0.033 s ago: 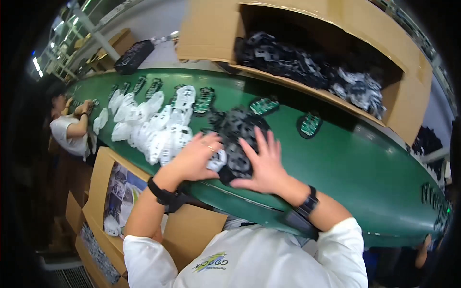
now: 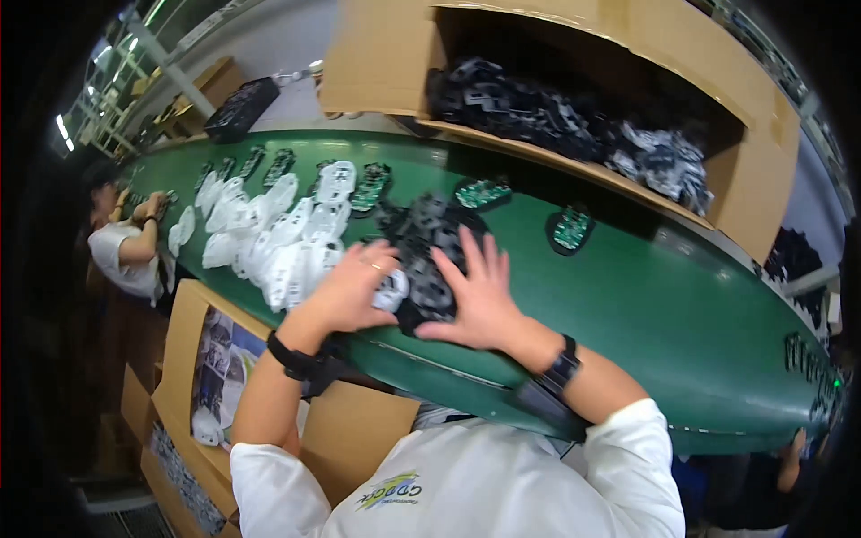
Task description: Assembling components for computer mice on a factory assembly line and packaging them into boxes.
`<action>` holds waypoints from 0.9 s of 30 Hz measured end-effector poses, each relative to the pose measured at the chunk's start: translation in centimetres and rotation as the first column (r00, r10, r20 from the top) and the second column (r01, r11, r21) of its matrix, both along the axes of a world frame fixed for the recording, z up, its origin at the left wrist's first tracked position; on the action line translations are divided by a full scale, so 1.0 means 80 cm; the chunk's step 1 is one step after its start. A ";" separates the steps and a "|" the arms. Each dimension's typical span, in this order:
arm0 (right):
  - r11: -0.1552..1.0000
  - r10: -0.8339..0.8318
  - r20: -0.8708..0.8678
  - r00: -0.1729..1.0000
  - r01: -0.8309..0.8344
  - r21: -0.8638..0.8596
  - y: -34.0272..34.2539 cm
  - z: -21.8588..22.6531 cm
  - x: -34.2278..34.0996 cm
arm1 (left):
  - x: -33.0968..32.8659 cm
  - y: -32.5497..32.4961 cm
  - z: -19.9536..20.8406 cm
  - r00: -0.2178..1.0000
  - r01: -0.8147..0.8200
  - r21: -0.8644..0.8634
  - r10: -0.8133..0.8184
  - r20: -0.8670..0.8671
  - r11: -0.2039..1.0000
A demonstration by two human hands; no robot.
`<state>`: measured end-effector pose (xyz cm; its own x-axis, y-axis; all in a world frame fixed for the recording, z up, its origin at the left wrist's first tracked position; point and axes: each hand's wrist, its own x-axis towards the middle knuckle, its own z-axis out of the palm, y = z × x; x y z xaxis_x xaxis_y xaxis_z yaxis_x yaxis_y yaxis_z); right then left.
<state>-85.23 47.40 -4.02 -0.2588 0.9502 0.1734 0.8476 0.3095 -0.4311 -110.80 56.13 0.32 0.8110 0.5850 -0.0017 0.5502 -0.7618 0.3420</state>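
Note:
Black plastic parts (image 2: 430, 238) lie in a loose heap on the green belt in front of me. My right hand (image 2: 475, 291) rests against the heap's right side, fingers spread and thumb toward me. My left hand (image 2: 354, 289) lies along its left side, thumb apart from the fingers; some fingertips are hidden among the parts. A round white piece (image 2: 392, 291) shows between my left thumb and fingers; I cannot tell if it is held. Left of my hands, many translucent white plastic shells (image 2: 273, 238) are piled on the belt.
Green circuit boards in black housings (image 2: 571, 229) lie spaced along the green belt (image 2: 646, 332). Behind it, a large cardboard box (image 2: 386, 67) holds more black parts. Open cartons (image 2: 359, 430) stand below the near edge. Another person (image 2: 134, 247) works at far left.
The whole view has shifted slightly, so belt, box and heap appear a little farther left. Both hands remain around the black parts.

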 end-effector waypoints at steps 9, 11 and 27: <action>0.997 -0.036 -0.086 0.996 0.041 0.066 -0.003 0.027 0.039 | 0.005 -0.020 0.072 0.898 -0.329 -0.073 0.335 0.285 0.942; 0.987 0.074 -0.200 0.977 -0.043 0.153 -0.007 0.017 0.061 | 0.038 -0.046 0.073 0.793 -0.330 -0.226 0.399 0.461 0.917; 0.966 -0.242 -0.087 0.966 0.248 0.070 -0.055 0.028 0.116 | 0.104 -0.111 -0.012 0.952 0.021 -0.203 0.042 0.302 0.979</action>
